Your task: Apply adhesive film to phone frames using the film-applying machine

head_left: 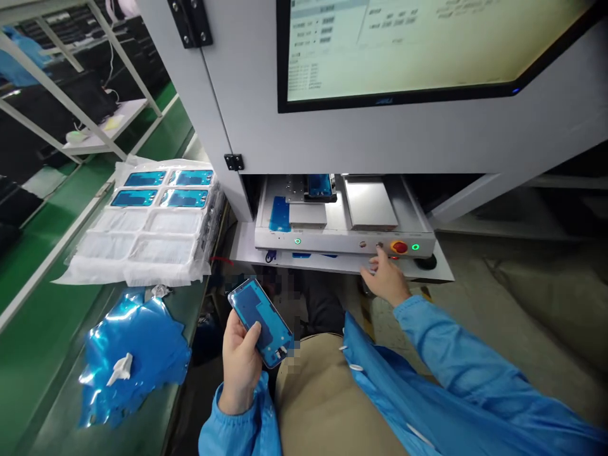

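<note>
One grey cabinet is cut off above, green floor exposed at left. The table, cropped below, is loaded with a tray. Text on the cropped screen is blurred. A phone is held by the left hand. A button is partly covered by one outstretched finger of the empty right hand.
</note>
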{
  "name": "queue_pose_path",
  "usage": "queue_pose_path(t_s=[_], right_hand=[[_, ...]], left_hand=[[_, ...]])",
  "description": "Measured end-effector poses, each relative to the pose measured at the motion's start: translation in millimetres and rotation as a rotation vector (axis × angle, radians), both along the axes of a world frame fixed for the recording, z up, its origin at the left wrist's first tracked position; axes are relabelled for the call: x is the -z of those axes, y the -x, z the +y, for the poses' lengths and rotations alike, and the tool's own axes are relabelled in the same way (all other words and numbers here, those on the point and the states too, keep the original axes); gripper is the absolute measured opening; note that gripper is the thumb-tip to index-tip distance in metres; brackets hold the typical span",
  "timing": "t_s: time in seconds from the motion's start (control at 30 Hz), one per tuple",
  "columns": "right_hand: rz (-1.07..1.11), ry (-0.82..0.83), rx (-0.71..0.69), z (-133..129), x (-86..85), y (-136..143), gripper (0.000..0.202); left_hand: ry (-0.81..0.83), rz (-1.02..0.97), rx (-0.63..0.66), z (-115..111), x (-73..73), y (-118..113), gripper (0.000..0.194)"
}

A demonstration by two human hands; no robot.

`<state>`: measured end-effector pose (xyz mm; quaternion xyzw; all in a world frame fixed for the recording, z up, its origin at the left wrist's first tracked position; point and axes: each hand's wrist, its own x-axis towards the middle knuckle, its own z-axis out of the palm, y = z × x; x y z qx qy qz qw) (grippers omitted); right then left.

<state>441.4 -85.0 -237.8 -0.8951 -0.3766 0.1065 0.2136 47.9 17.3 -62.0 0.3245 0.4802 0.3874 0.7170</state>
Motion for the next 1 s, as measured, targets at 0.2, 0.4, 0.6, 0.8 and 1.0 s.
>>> queue_pose_path(t_s=[0.2,0.4,0.6,0.8,1.0], right_hand=[[0.136,0.217,0.083,2.9,-10.9,-1.5,0.098],[0.172,0.240,0.133,-5.5,-14.3,-4.0,0.096],[0.259,0.048,-0.037,-2.7,-17.1,17.4,0.057],[0.212,-0.227,-0.504,19.8,-70.4,55.2,0.032],[0.202,-0.331,-0.679,43.6,-118.9,79.3,0.028]], left_hand=[[-0.014,-0.005,0.034,1.7,0.8,-12.2,0.059],[-0.068,-0.078,0.031,-1.3,-8.4,-28.2,0.053],[-0.047,-0.146,-0.014,5.3,-19.2,-38.0,0.053],[-0.011,-0.154,0.017,7.9,-28.2,-42.0,0.054],[0.006,-0.180,0.024,6.1,-32.4,-41.5,0.055]])
